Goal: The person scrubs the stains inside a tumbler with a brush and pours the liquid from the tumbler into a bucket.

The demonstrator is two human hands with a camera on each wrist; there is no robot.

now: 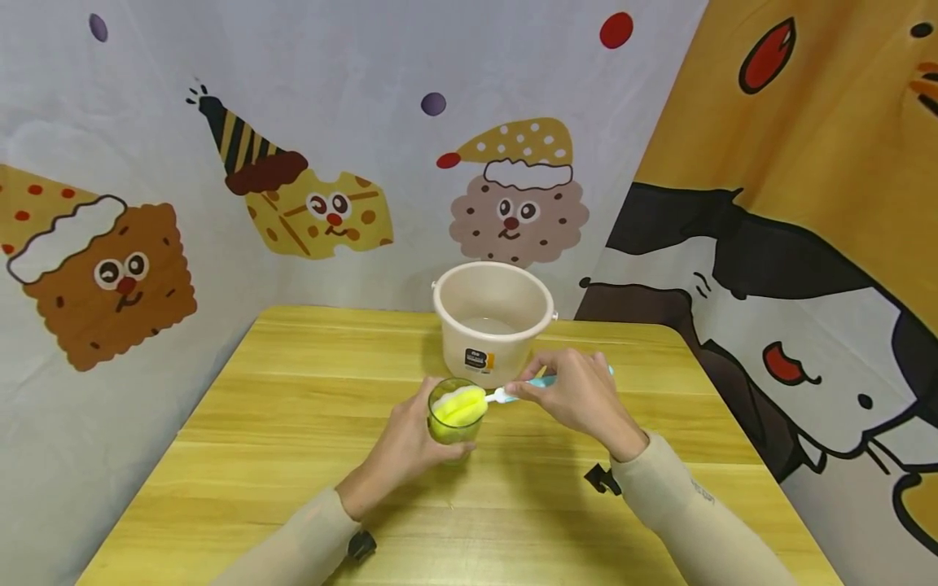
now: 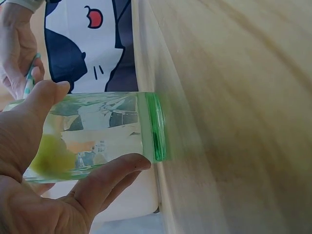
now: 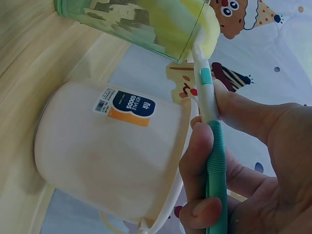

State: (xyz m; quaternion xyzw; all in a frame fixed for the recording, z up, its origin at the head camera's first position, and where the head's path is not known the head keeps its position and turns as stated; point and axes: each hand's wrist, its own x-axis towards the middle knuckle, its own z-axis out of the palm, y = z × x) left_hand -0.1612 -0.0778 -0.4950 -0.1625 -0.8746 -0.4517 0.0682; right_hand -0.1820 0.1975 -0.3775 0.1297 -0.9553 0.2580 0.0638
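Note:
My left hand (image 1: 413, 435) grips a green-tinted drinking glass (image 2: 105, 129) round its side, thumb on one side and fingers on the other. In the right wrist view the same glass (image 3: 141, 24) stands near the bucket. My right hand (image 1: 579, 391) holds the white and teal handle (image 3: 214, 146) of a sponge brush, fingers curled round it. The brush's yellow sponge head (image 1: 460, 405) sits in the mouth of the glass, partly inside. Behind the hands stands a beige bucket (image 1: 458, 346) with a dark and orange label.
Everything is over a wooden table (image 1: 278, 391) whose far edge meets a hanging cloth (image 1: 344, 73) printed with cartoon food. Another cartoon cloth (image 1: 828, 244) hangs along the right side. The bucket is close beyond the glass and the right hand.

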